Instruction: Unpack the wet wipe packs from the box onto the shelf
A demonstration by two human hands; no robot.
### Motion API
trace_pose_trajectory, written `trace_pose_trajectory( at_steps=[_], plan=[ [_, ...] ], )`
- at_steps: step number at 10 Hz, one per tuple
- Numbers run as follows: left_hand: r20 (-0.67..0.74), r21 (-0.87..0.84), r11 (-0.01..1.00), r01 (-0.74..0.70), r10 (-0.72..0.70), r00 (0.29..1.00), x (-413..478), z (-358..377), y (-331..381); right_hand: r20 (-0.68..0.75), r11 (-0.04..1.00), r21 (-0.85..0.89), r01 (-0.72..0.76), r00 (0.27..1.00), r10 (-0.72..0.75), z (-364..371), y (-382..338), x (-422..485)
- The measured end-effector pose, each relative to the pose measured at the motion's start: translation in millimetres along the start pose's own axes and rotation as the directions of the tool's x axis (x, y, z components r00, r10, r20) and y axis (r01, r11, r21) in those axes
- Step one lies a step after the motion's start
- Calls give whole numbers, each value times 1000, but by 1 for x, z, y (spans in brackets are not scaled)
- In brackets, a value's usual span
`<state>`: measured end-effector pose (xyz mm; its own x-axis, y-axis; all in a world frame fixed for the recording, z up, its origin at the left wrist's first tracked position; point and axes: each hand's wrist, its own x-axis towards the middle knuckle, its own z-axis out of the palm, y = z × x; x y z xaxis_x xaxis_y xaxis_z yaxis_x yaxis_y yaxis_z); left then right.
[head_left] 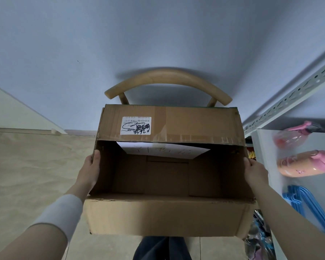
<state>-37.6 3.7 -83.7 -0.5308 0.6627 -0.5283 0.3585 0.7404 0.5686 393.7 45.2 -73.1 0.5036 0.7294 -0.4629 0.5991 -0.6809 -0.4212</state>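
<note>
While the left hand [90, 169] grips the left wall of the brown cardboard box [165, 214], thumb hooked over the top edge and fingers curled down the outside, the right hand [255, 171] clasps the right wall of the box in the same way, its fingers mostly hidden behind the cardboard. Held between the two hands, the box is open at the top, with its near flap folded down toward the person and its far flap standing up. On that far flap sits a white printed label [135, 125] scribbled over in black ink. Inside the box, bare cardboard shows at the bottom, and a white sheet of paper [163, 150] leans against the far wall. Behind the box stands a wooden chair with a curved backrest [167, 79]. To the right of the box is the white metal shelf [293, 94], which carries a clear pink bottle [293, 136], a peach and pink bottle [306, 163] and a bunch of blue plastic hangers [304, 201]. Left of the box stretches a beige floor [26, 166].
</note>
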Motion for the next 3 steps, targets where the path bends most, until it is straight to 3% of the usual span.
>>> trace_pose_trajectory(
  at_steps=[1,2,3],
  plan=[
    [-6,66,998,-13,13,1000,-6,-2,4,58,1000,-20,-5,998,6,-4,2,-4],
    [-44,433,895,-105,137,990,-22,-9,11,15,992,-125,36,999,-35,-8,5,-22],
    [69,622,733,-275,300,952,-54,-6,19,-51,924,-315,218,968,-245,-8,5,-61]
  ],
)
